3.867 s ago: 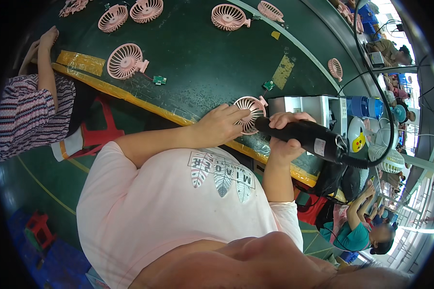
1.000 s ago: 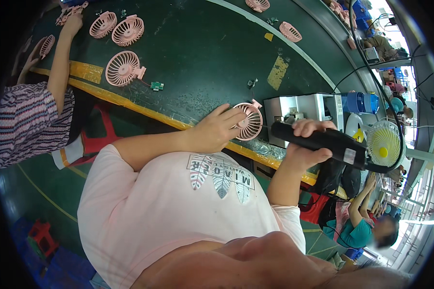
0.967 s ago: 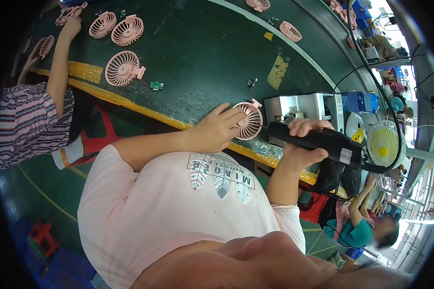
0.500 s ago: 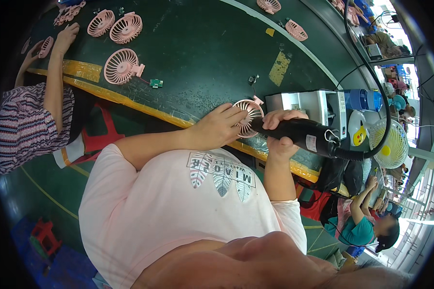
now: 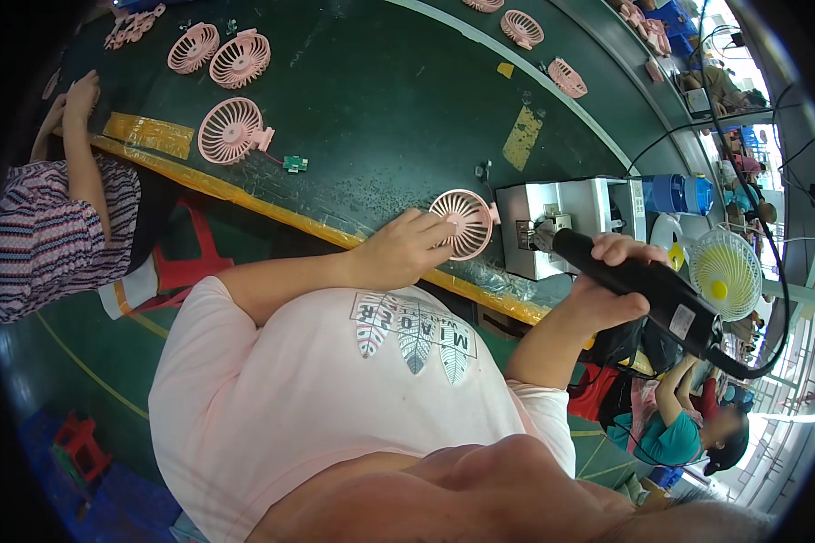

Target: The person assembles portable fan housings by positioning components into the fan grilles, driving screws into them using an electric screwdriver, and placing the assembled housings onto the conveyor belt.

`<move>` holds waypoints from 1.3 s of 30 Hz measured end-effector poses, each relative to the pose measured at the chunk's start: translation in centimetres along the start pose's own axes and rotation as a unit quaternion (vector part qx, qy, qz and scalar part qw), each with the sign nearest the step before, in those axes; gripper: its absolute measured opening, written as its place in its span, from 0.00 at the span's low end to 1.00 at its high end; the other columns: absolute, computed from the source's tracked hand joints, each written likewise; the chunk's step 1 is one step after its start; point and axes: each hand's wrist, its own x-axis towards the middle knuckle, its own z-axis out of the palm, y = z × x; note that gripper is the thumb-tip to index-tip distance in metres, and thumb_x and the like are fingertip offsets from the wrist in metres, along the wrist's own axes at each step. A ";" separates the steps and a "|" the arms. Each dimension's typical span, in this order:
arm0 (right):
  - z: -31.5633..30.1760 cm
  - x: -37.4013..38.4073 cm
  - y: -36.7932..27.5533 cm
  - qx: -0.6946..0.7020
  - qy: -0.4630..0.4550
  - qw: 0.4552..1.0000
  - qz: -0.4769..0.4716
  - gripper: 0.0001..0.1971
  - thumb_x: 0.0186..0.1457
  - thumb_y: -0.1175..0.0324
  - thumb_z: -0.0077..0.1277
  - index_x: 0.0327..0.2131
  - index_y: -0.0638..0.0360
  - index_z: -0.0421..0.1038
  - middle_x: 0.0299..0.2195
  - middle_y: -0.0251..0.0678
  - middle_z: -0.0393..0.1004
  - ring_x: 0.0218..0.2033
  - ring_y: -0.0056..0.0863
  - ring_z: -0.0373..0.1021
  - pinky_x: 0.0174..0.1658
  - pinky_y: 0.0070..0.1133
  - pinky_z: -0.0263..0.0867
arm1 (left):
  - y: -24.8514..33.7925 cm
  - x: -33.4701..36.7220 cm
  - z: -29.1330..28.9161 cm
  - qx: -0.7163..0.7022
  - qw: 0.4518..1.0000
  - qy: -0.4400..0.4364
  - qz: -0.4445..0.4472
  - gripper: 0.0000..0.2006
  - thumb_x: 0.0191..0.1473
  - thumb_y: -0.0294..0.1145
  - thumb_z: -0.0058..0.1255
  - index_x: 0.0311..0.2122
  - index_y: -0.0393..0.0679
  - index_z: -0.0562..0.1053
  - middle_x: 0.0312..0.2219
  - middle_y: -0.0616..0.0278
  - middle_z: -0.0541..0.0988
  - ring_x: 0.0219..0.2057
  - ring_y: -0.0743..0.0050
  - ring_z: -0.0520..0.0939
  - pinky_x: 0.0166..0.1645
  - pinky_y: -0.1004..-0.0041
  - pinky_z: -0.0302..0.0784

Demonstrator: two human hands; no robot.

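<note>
My left hand (image 5: 406, 246) has its fingers closed on the near left rim of a pink round fan grille (image 5: 474, 226), which sits at the front of the bench. A small connector piece (image 5: 485, 169) lies just beyond the grille. In my right hand (image 5: 608, 291) is a black corded electric screwdriver (image 5: 684, 317), tilted with its tip pointing left. Its metal tip is at the front metal part of a light-grey screw feeder box (image 5: 589, 197); whether it touches a screw there is too small to tell.
Another pink grille (image 5: 230, 131) with a wired green circuit board (image 5: 295, 164) lies to the left. Several more grilles lie farther back. A co-worker's hands (image 5: 80, 95) are at the far left. Yellow tape (image 5: 263, 201) runs along the bench edge. A desk fan (image 5: 724, 274) stands at right.
My right hand has carried the screwdriver right, off the grille to the feeder box. The grille has turned, its tab now at the right, with my left hand still on it.
</note>
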 end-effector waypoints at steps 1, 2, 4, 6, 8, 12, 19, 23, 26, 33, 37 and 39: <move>0.0 0.1 0.1 -0.023 -0.002 0.999 0.022 0.31 0.38 0.44 0.55 0.35 0.61 0.58 0.17 0.35 0.65 0.19 0.28 0.64 0.27 0.24 0.63 | -0.1 -0.1 0.2 -0.013 1.000 -0.009 0.012 0.10 0.35 0.22 0.46 0.29 0.37 0.70 0.39 0.55 0.68 0.39 0.63 0.69 0.39 0.68 0.63; -0.1 0.1 0.1 -0.045 -0.003 0.998 0.044 0.31 0.37 0.45 0.56 0.35 0.61 0.59 0.17 0.35 0.65 0.19 0.28 0.65 0.27 0.24 0.63 | -0.2 0.0 0.4 -0.013 1.000 -0.009 0.013 0.10 0.35 0.22 0.46 0.29 0.37 0.70 0.39 0.55 0.68 0.39 0.63 0.69 0.39 0.68 0.63; -0.1 -0.2 0.0 -0.085 -0.011 0.994 0.065 0.30 0.37 0.41 0.52 0.35 0.54 0.60 0.19 0.32 0.64 0.20 0.25 0.61 0.29 0.22 0.59 | -0.1 0.0 0.6 -0.035 0.998 -0.009 0.051 0.08 0.36 0.23 0.47 0.28 0.36 0.70 0.37 0.55 0.70 0.38 0.64 0.70 0.39 0.69 0.64; 0.0 -0.3 0.3 -0.034 0.003 0.996 0.080 0.30 0.38 0.39 0.51 0.35 0.55 0.60 0.18 0.31 0.63 0.20 0.25 0.61 0.30 0.23 0.59 | 0.1 0.1 0.6 -0.024 0.998 -0.006 0.056 0.08 0.37 0.24 0.45 0.28 0.36 0.70 0.36 0.56 0.70 0.39 0.65 0.70 0.39 0.71 0.64; 0.6 -1.0 0.8 -0.023 0.008 0.996 0.088 0.31 0.38 0.38 0.49 0.36 0.55 0.60 0.18 0.31 0.63 0.19 0.25 0.61 0.30 0.23 0.59 | 0.2 0.2 0.7 -0.013 0.998 -0.004 0.061 0.08 0.39 0.25 0.43 0.27 0.36 0.70 0.36 0.56 0.70 0.40 0.67 0.70 0.39 0.73 0.64; 2.0 -2.8 2.5 0.001 -0.029 0.996 0.083 0.34 0.39 0.35 0.46 0.38 0.56 0.58 0.17 0.31 0.62 0.19 0.25 0.61 0.28 0.22 0.59 | -0.1 0.1 1.0 -0.002 0.997 0.008 0.074 0.08 0.39 0.26 0.43 0.28 0.35 0.70 0.38 0.57 0.71 0.43 0.67 0.69 0.40 0.74 0.65; 4.3 -4.0 4.3 0.095 -0.035 0.987 0.128 0.32 0.32 0.53 0.63 0.35 0.65 0.59 0.18 0.38 0.65 0.20 0.29 0.65 0.27 0.23 0.64 | -0.1 -0.1 1.1 0.010 0.997 0.011 0.075 0.09 0.39 0.26 0.43 0.29 0.36 0.71 0.39 0.57 0.71 0.44 0.67 0.69 0.40 0.74 0.64; 4.1 -4.1 5.3 0.117 -0.055 0.971 0.201 0.30 0.30 0.57 0.65 0.33 0.66 0.60 0.19 0.38 0.65 0.21 0.27 0.64 0.27 0.22 0.64 | -0.4 -0.4 1.5 0.008 0.997 0.008 0.076 0.08 0.39 0.27 0.43 0.28 0.37 0.71 0.39 0.57 0.71 0.44 0.67 0.69 0.41 0.73 0.64; 4.0 -4.1 5.5 0.127 -0.067 0.968 0.206 0.29 0.30 0.57 0.65 0.32 0.65 0.61 0.19 0.38 0.66 0.21 0.27 0.64 0.27 0.22 0.64 | -0.4 -0.4 1.6 0.008 0.997 0.016 0.081 0.08 0.39 0.27 0.43 0.27 0.38 0.71 0.38 0.58 0.71 0.43 0.66 0.70 0.40 0.73 0.64; 2.9 -3.8 4.4 0.099 -0.055 0.975 0.193 0.31 0.35 0.52 0.61 0.37 0.65 0.59 0.19 0.38 0.66 0.20 0.29 0.65 0.28 0.24 0.63 | -0.9 0.1 -0.3 0.035 0.992 -0.036 0.114 0.08 0.37 0.28 0.44 0.25 0.38 0.71 0.37 0.58 0.72 0.36 0.71 0.72 0.34 0.74 0.66; 2.6 -2.5 3.2 0.079 -0.043 0.990 0.111 0.31 0.37 0.49 0.58 0.36 0.65 0.59 0.18 0.38 0.66 0.19 0.29 0.65 0.26 0.23 0.63 | -3.3 2.1 -1.6 0.036 0.995 -0.065 -0.063 0.07 0.39 0.27 0.44 0.26 0.38 0.71 0.33 0.56 0.71 0.34 0.65 0.72 0.34 0.71 0.68; 2.8 -2.2 2.9 0.056 -0.036 0.994 0.088 0.31 0.38 0.47 0.57 0.35 0.65 0.59 0.17 0.37 0.65 0.18 0.28 0.64 0.25 0.22 0.63 | -5.9 6.1 -6.0 0.131 0.971 0.197 -0.031 0.07 0.40 0.26 0.45 0.28 0.39 0.69 0.36 0.52 0.69 0.40 0.58 0.69 0.41 0.67 0.66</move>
